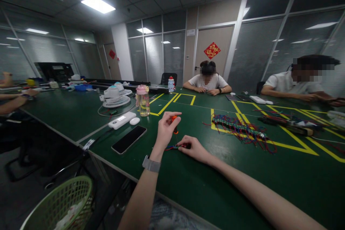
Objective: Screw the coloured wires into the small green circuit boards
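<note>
My left hand [166, 129], with a grey watch band at the wrist, is closed around the orange and black handle of a screwdriver [175, 125]. The thin shaft points down, its tip at a small green circuit board [175, 147] on the table. Red and blue wires run from the board's left side. My right hand [192, 148] pinches the board's right end between thumb and fingertips, low over the green tabletop. Part of the board is hidden behind those fingers.
A black phone [129, 139], a white power strip [122, 120] and a pink-lidded bottle [143, 100] stand left of my hands. Rows of wired circuit boards [237, 127] lie to the right. A green basket [61, 201] is below the table edge. Co-workers sit across and at both sides.
</note>
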Demonstrator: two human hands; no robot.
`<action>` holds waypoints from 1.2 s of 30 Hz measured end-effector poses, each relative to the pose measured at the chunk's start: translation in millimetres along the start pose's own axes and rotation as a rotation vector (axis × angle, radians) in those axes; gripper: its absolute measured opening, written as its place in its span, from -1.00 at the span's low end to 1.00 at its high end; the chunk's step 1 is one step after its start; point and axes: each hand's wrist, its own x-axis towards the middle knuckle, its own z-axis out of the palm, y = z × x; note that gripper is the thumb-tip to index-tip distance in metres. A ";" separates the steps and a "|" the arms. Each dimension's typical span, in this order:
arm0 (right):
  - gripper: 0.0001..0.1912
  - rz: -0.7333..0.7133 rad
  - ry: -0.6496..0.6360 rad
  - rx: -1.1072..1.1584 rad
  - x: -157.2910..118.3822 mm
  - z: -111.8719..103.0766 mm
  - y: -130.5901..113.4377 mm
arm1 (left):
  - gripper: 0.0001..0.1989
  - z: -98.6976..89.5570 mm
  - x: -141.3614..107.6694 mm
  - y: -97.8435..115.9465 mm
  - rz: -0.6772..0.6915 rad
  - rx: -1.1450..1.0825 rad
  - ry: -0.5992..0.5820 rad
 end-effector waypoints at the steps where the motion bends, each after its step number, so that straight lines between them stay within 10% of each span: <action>1: -0.83 0.001 0.000 0.004 0.0 0.2 0.5 | -0.77 -0.7 0.5 -0.4 0.007 -0.002 0.005; 36: -0.84 0.016 0.012 0.005 -0.4 -0.6 -5.4 | -0.68 1.1 0.7 -4.8 -0.024 -0.133 0.035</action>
